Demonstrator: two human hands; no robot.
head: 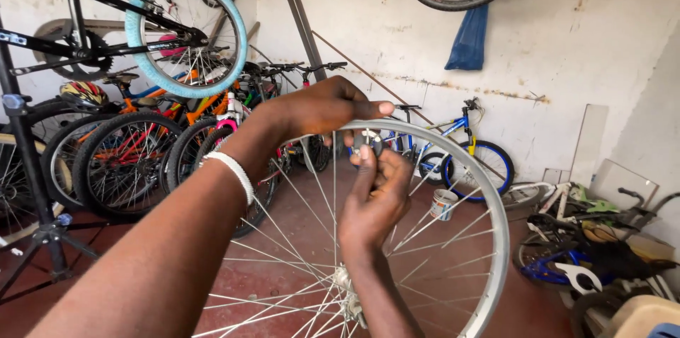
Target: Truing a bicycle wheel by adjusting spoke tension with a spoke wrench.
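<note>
A bare silver bicycle wheel with a rim (489, 196), thin spokes and a hub (347, 288) stands upright close in front of me. My left hand (319, 105) reaches over from the left and grips the top of the rim, a white band on its wrist. Inside the rim, my right hand (375, 200) comes up from below, its fingers pinched on a small dark tool (375, 145) at a spoke end just under the rim.
A row of parked bikes (134, 147) fills the left side. A black bike with a light blue tyre (185, 33) hangs on a repair stand (32, 168). A blue bike (460, 147), a small paint bucket (444, 203) and more bikes (588, 253) stand at the right wall.
</note>
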